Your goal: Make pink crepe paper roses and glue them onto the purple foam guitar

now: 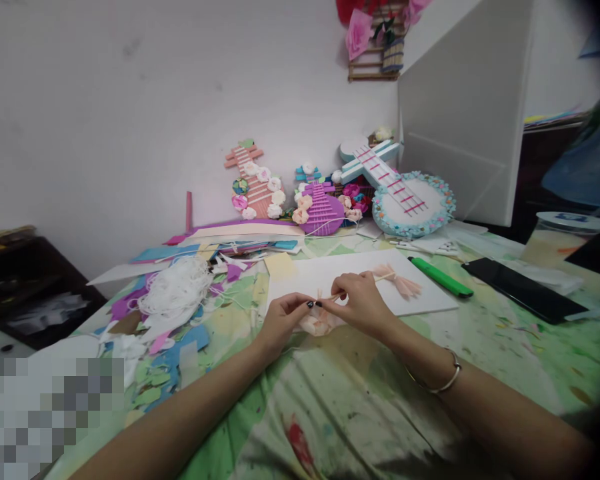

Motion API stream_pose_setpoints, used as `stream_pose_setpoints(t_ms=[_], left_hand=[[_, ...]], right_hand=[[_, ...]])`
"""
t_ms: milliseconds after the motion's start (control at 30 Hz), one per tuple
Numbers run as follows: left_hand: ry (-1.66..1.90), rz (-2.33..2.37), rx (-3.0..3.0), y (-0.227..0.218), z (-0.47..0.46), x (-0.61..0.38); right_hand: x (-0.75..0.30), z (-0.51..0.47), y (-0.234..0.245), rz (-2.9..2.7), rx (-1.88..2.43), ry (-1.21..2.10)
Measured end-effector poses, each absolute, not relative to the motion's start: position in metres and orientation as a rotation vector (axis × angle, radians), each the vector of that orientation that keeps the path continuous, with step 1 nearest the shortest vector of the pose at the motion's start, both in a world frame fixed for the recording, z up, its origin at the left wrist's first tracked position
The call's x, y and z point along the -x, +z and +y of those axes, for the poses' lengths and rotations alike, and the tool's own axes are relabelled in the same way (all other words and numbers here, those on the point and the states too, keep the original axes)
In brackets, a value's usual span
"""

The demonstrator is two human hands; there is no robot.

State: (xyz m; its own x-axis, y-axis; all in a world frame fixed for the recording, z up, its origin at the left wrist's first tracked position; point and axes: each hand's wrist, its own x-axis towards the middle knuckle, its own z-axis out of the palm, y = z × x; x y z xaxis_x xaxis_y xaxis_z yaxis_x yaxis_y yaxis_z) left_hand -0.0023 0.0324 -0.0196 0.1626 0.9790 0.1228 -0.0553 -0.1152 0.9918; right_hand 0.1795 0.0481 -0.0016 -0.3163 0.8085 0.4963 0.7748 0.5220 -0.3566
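My left hand (pixel 284 318) and my right hand (pixel 361 301) meet over the middle of the table, fingers pinched together. Between them is a small pale pink paper piece (pixel 316 323) on a thin wooden stick (pixel 386 275). My left fingers pinch the pink paper; my right fingers pinch the stick. Further along the stick sits a second pink paper tassel (pixel 405 283), resting on a white sheet (pixel 360 280). A silver bangle (pixel 447 383) is on my right wrist.
A green marker (pixel 440 277) and a black phone (pixel 523 290) lie right of the sheet. White string (pixel 176 292) and coloured paper scraps pile up at left. Paper guitar crafts (pixel 320 207) lean against the wall; a white box (pixel 460 113) stands at right.
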Motion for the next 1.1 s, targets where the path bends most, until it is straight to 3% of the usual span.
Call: stream_pose_setpoints(t_ms=[1100], left_hand=[[1.149, 1.019, -1.332, -0.0197, 0.0327, 0.0034]], right_hand=[[-0.1794, 0.0474, -0.0023, -2.136, 1.251, 0.082]])
